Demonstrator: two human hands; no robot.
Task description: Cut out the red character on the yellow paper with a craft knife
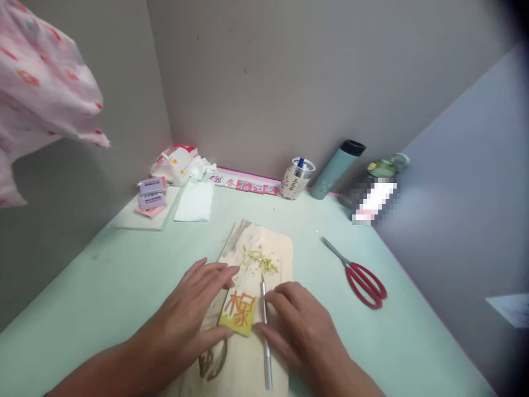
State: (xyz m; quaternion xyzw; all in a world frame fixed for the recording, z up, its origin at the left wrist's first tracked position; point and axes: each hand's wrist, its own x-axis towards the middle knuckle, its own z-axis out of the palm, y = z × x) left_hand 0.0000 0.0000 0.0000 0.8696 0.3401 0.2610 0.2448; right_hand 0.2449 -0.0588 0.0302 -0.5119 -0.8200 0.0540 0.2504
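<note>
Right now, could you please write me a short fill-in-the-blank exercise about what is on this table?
1. The left hand rests on a small ____ block carved with a red character.
2. The right hand touches a slim metal ____ lying on the wooden board.
3. The scissors have ____ handles.

Missing words: yellow; knife; red

My pale green table (103, 286) carries a wooden board (264, 248) in front of me, red scissors (363, 281) to its right, a white napkin (195, 202), erasers (151, 193), a cup (296, 179) and a flask (336, 168) by the wall.
</note>
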